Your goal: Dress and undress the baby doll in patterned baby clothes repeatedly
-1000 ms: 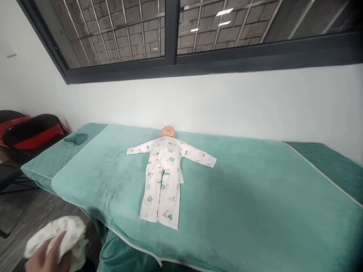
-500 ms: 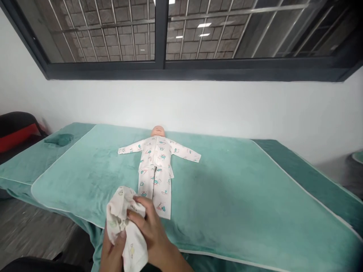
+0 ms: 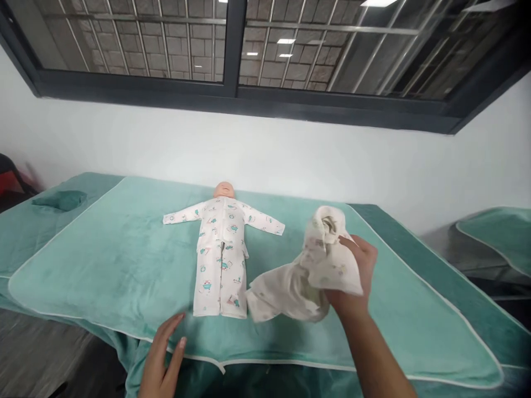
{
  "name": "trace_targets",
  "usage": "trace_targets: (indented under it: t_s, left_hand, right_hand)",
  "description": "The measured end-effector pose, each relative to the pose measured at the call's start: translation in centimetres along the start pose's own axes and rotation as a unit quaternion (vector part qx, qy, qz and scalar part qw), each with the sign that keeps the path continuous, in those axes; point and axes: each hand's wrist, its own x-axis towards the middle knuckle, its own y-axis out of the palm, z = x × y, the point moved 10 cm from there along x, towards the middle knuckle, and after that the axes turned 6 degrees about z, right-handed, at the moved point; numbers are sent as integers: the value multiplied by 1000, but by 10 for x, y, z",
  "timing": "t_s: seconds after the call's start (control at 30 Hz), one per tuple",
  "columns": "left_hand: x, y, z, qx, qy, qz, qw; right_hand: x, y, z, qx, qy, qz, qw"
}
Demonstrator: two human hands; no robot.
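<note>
A baby doll (image 3: 224, 189) lies on its back in the middle of the bed, its arms out to the sides. It is dressed in a white printed top (image 3: 224, 224) and matching trousers (image 3: 212, 282). To the right of the doll, my right hand (image 3: 360, 265) grips a bunched white baby garment (image 3: 332, 260) with small prints, one sleeve or leg of it hanging towards the doll's feet. Its exact kind is hard to tell while crumpled. My left hand (image 3: 162, 356) is at the bed's near edge, holding nothing, its fingers apart.
A green plush cover (image 3: 112, 249) with white piping spreads over the bed (image 3: 440, 265). A small green cushion-like piece (image 3: 60, 200) lies at the far left. Behind stand a white wall (image 3: 265, 149) and a barred window (image 3: 232, 50). Another green-covered surface (image 3: 498, 232) is at the right.
The white garment has gone from both hands near the doll's feet to my right hand alone, further right. My left hand has let go of it. The view has shifted slightly.
</note>
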Motion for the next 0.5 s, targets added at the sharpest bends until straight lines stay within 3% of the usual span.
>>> trace_targets:
  t_s: [0.03, 0.07, 0.17, 0.23, 0.4, 0.5]
  left_hand:
    - [-2, 0, 10, -9, -25, -2, 1000]
    - [-3, 0, 17, -19, -43, -6, 999]
    - [-2, 4, 30, -43, -54, -18, 997]
    - [2, 11, 33, -56, -49, -12, 997]
    - [7, 40, 22, -64, -28, 62, 996]
    - [7, 44, 16, -55, -7, 79, 995]
  right_hand:
    - [-5, -1, -11, -20, -14, -31, 999]
    - [-9, 10, -22, -34, -26, -18, 999]
    - [-22, 73, -51, -72, -65, 107, 989]
    - [-26, 99, -65, -82, -77, 139, 984]
    - [-32, 113, -72, -84, -104, 185, 974]
    - [-46, 115, -65, -87, -121, 233, 961]
